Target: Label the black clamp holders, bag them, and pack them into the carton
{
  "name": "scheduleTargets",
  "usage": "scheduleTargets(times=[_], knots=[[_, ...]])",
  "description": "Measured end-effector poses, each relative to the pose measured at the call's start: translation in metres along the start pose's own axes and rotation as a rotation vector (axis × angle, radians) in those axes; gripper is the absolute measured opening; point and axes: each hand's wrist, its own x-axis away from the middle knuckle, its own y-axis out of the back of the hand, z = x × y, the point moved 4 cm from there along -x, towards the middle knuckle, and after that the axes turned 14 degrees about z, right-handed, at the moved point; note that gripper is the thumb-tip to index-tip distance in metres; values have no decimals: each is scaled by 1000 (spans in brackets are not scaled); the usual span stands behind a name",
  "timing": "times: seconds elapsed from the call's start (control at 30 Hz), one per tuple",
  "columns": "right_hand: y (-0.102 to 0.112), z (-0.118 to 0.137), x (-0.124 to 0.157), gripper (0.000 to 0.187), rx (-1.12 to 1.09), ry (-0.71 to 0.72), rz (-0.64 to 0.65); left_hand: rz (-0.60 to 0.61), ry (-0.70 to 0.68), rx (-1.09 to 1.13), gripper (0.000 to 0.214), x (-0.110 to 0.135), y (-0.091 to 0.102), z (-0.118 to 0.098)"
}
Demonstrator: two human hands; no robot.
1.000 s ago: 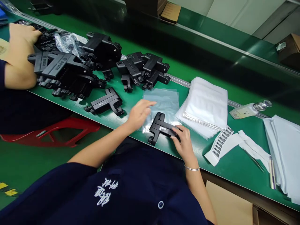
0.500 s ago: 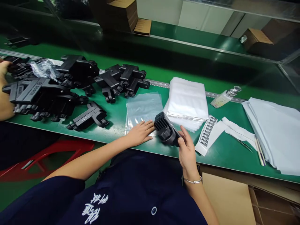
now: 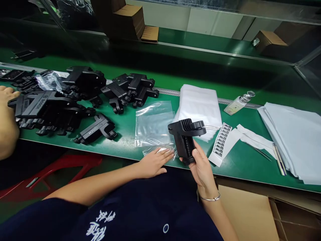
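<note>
Head view: the right hand (image 3: pixel 202 169) grasps a black clamp bracket (image 3: pixel 182 138), thumb and fingers closed about its lower end, and holds it roughly upright at the near edge of the green surface (image 3: pixel 242 170). The left hand (image 3: pixel 153 164) is unclenched at the bracket's 8 o'clock, palm down, fingers extended over crumpled clear film (image 3: pixel 147 150). Relative to the bracket, a clear plastic bag (image 3: pixel 154 125) lies at 10 o'clock, a BOSCH-marked bracket (image 3: pixel 96 129) at 9, a stack of translucent bags (image 3: pixel 199 103) at 1, and a label strip (image 3: pixel 220 144) at 3.
</note>
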Motion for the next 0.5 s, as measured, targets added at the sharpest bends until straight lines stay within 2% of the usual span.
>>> scheduleTargets(times=[0.03,0.1,0.23,0.33,0.4,0.5], knots=[[1,1,0,46,26,26,-18,-1,-14,6,68,-1,0,0],[1,2,1,45,78,81,-41,-34,43,20,66,-6,5,9],[-2,4,2,43,130,133,-26,-175,131,56,66,-12,22,31],[-1,3,3,44,126,115,-17,-267,216,70,48,-1,23,38],[2,1,4,47,112,94,-29,-247,300,62,28,9,19,43],[4,-1,2,49,108,84,-54,-176,302,106,24,18,21,53]])
